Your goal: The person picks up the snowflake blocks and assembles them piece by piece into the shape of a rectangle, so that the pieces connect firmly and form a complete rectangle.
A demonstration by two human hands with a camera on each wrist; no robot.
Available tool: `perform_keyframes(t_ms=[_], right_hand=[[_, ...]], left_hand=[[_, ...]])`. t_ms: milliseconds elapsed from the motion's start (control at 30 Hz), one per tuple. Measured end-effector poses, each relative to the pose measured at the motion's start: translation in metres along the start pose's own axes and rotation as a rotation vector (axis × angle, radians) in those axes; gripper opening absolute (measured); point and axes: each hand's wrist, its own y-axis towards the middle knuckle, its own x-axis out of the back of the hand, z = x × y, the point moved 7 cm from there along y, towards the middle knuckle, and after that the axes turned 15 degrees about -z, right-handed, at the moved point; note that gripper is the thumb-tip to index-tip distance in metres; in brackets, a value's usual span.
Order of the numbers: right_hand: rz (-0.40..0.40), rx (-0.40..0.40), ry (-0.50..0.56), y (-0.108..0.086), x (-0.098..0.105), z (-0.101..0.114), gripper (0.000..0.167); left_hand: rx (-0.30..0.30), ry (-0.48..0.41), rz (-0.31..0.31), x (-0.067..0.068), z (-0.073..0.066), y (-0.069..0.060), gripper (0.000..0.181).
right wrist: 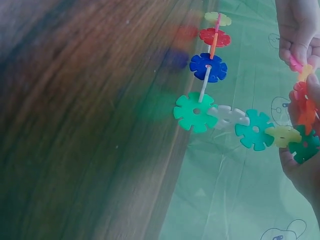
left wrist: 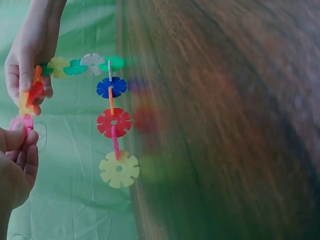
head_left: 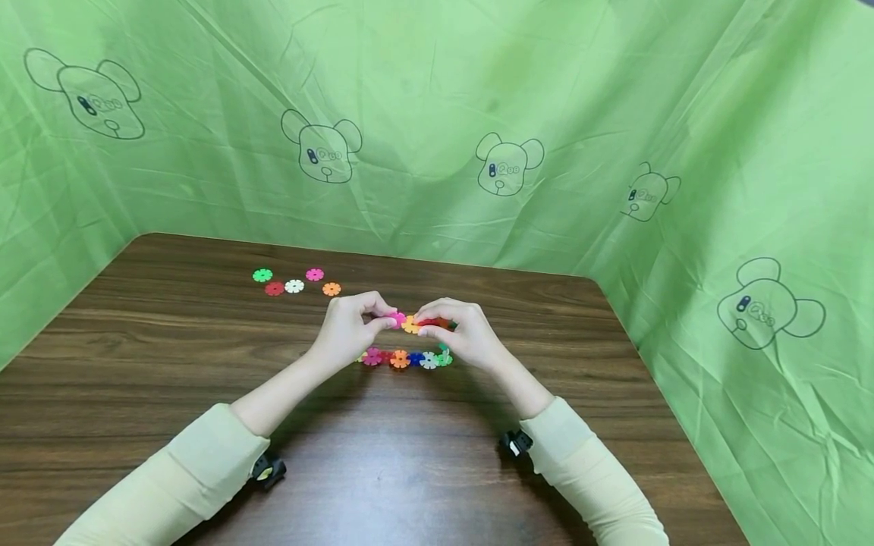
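Observation:
Between thumb and fingers, my left hand (head_left: 350, 324) pinches a pink flower-shaped interlocking disc (head_left: 397, 320). My right hand (head_left: 464, 331) pinches a yellow-orange disc (head_left: 410, 326) at the end of a linked chain. The two discs meet edge to edge; how deeply they are slotted is hidden by fingers. From the right hand the chain runs through red, orange, green, yellow and white discs, then turns at a green disc (right wrist: 195, 112). Its other arm passes a blue disc (left wrist: 111, 87) and a red disc (left wrist: 114, 123), ending at a pale yellow disc (left wrist: 119, 169).
Loose discs lie farther back on the brown wooden table (head_left: 171, 334): green (head_left: 262, 275), red (head_left: 275, 289), white (head_left: 294, 286), pink (head_left: 315, 274) and orange (head_left: 331, 289). A green curtain (head_left: 423, 91) with bear outlines surrounds the table's back and sides.

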Motion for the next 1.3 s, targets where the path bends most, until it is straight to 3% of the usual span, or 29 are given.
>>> perform_keyframes(t_ms=[300,533,833,1067,1300], right_hand=[[-0.005,-0.010,0.019,0.003,0.001,0.016,0.016],[0.042,0.029,-0.016,0.009,0.007,0.036,0.017],[0.030,0.040,-0.051,0.005,0.002,0.008,0.018],[0.049,0.035,-0.061,0.004,0.002,0.003,0.018],[0.063,0.033,-0.083,0.006,0.002,0.004,0.028]], left_hand=[[-0.029,0.072,-0.024,0.000,-0.004,-0.002,0.006],[-0.024,0.045,-0.003,0.000,0.001,-0.001,0.009],[-0.054,0.096,0.110,0.012,0.007,0.008,0.022],[-0.059,0.225,0.210,0.036,0.024,0.027,0.037],[-0.037,0.319,0.283,0.054,0.059,0.041,0.047]])
